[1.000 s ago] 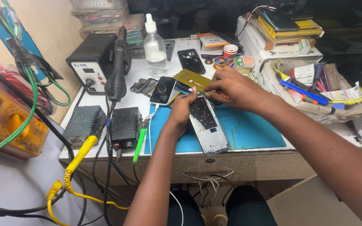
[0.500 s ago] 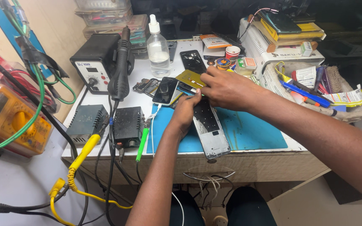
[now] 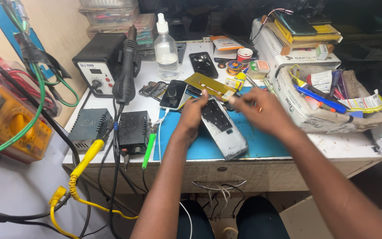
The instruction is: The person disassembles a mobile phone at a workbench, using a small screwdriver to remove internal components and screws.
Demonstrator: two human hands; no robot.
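Observation:
An opened phone (image 3: 226, 132) with a silver frame lies at a slant on the blue work mat (image 3: 266, 146). My left hand (image 3: 193, 116) rests on the phone's upper left edge and grips it, fingertips at its top. My right hand (image 3: 261, 113) is just right of the phone's top, blurred, with fingers curled around a thin tool whose small orange end (image 3: 260, 109) sticks out. A gold-coloured plate (image 3: 206, 84) lies just beyond both hands. A black phone (image 3: 173, 94) lies left of it.
A hot-air station (image 3: 100, 66) with its black handle (image 3: 125, 73) stands at back left, beside a clear bottle (image 3: 166, 51). Two black boxes (image 3: 111, 128) and cables hang over the left edge. A yellow multimeter (image 3: 5, 119) is at far left. A cluttered white basket (image 3: 315, 99) is at right.
My right hand has moved right, off the phone's top end and away from the gold plate. My left hand stays on the phone.

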